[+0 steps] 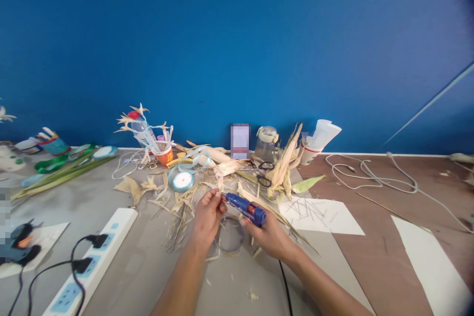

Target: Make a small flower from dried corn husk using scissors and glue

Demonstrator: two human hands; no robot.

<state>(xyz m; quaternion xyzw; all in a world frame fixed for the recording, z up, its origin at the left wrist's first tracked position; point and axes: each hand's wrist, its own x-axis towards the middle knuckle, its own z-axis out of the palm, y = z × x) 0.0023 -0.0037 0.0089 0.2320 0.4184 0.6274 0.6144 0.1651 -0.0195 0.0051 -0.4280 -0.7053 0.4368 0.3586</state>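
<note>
My right hand (272, 237) grips a blue hot glue gun (242, 206), its nozzle pointing left. A black cord runs from below that hand toward the bottom edge. At the nozzle tip, my left hand (207, 215) is closed in a pinch; what sits between the fingertips is too small to make out against the pale husks behind. Under both hands lies a grey ring-shaped object (230, 251). Dried corn husks (225, 168) and shredded strips (181, 222) spread around and beyond the hands. A roll of light blue ribbon (182, 180) lies beyond my left hand.
A white power strip (99, 252) with black plugs lies at left. Black-handled scissors (264, 181), a clear jar (265, 145) and a paper cup (310, 154) stand or lie toward the blue wall. Thin wires rest on white paper (348, 217); a white cable (374, 177) coils at right.
</note>
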